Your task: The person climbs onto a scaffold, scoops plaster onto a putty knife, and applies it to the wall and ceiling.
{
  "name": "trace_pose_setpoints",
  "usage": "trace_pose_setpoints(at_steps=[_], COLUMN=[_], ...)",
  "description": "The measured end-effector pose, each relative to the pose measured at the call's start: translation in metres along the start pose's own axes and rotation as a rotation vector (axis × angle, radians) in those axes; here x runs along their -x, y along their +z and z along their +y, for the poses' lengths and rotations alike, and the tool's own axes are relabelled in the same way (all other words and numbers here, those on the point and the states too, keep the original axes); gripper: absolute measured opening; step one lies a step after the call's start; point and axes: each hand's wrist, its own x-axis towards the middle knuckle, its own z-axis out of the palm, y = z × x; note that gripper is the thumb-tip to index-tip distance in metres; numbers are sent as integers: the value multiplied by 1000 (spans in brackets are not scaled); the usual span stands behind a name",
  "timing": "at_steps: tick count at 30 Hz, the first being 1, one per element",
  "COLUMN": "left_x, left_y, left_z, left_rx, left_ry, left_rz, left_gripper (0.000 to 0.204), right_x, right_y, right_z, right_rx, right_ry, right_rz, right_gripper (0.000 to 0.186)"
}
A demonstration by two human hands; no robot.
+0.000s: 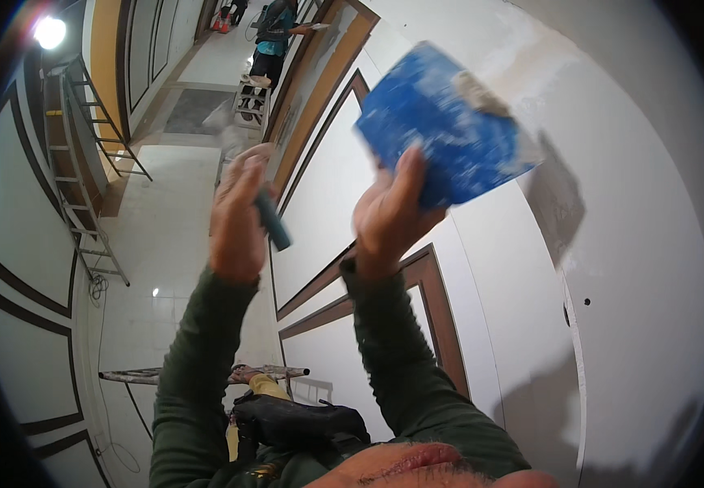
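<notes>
My left hand (236,215) is closed around the dark green handle (274,221) of a putty knife. Motion smears its blade, which points up and away past the fingers. Higher and to the right, my right hand (394,213) grips a flat blue board (429,122) by its lower edge, the thumb lying on its face. White smears cover the board, and a lump of off-white putty (484,94) sits near its upper right edge. Board and knife are apart. The board is tilted in front of the pale wall (636,187), where its shadow falls.
A stepladder (67,175) stands at the left, with a cable (98,286) by its foot. Below me a ladder's top bar (128,376) crosses over the floor. Farther down the corridor another person (271,41) is on a small stepladder (250,102). Brown trim (437,305) frames the wall panels.
</notes>
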Motion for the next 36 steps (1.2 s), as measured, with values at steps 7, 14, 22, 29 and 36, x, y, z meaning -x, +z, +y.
trace_pose_setpoints(at_steps=[7,14,22,29,36], left_x=[48,128,142,138,136], left_y=[-149,-248,-261,-246,-245], left_z=[-68,-107,-109,-99,-102], left_rx=[9,-58,-121,-92,-63], left_ry=[-180,-252,-193,-249,-283], left_rz=[414,620,677,700,686], left_gripper=[34,28,33,33,30], right_x=[-134,-170,-180,-185,-205], right_y=[56,79,92,95,86], right_z=[24,36,33,39,23], right_rx=[-1033,-1026,-913,-1040,-1179], right_ry=[660,529,553,564,610], right_rz=[346,406,409,427,488], right_gripper=[43,67,66,64,66])
